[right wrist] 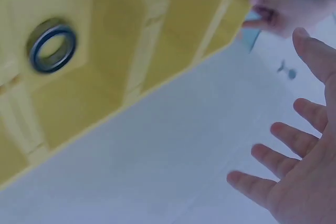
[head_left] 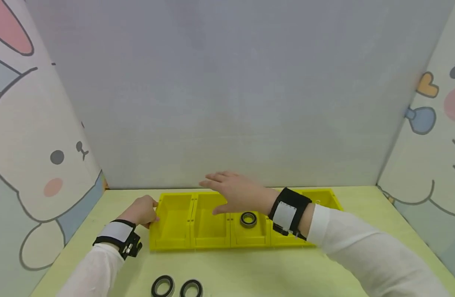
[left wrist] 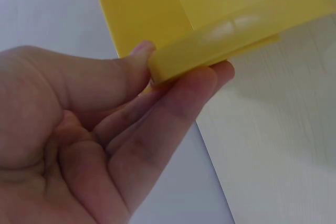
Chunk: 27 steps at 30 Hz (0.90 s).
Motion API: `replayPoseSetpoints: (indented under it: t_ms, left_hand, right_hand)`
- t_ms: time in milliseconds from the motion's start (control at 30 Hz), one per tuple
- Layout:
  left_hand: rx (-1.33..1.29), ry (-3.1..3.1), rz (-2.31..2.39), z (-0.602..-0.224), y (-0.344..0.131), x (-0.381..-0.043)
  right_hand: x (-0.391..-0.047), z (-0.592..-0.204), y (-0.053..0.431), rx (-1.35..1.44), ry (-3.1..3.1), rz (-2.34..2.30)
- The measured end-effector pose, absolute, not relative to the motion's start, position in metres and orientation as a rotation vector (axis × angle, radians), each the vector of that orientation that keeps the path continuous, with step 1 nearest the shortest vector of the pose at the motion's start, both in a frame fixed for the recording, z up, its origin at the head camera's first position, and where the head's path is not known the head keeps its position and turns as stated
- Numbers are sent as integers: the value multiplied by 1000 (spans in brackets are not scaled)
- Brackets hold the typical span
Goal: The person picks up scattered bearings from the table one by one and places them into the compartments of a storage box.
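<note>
A row of joined yellow bins stands on the table by the back wall. At its left end my left hand pinches the bin wall; the left wrist view shows the thumb on the inner side and the fingers beneath the wall's edge. My right hand hovers over the middle of the row, fingers spread and holding nothing. Just below it, a black-and-silver ball bearing lies in the middle bin. In the right wrist view that bearing is apart from the fingers.
Two more bearings, one left of the other, lie on the pale table near its front. Behind the bins rises a grey wall. Panels with cartoon animals stand at the left and right.
</note>
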<state>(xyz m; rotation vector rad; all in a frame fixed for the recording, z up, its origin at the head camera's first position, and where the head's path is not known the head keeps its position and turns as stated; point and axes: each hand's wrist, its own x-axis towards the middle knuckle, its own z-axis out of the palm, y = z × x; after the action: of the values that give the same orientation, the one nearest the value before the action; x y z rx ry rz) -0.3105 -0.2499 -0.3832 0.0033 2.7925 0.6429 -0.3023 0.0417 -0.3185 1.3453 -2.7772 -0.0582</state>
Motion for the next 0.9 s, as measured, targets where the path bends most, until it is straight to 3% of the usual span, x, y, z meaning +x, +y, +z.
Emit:
replayPoseSetpoints:
  t_ms: [200, 500, 900]
  left_hand:
    - [16, 2794, 624, -388, -251, -316]
    - [19, 2783, 664, -387, -256, -312]
    - [8, 2789, 665, -388, -253, -312]
  right_hand:
    - [-270, -331, 6, 1564, -2633, -87]
    - [-238, -391, -31, 1771, -2690, -112]
    - [-225, -455, -35, 2048, -2740, 44]
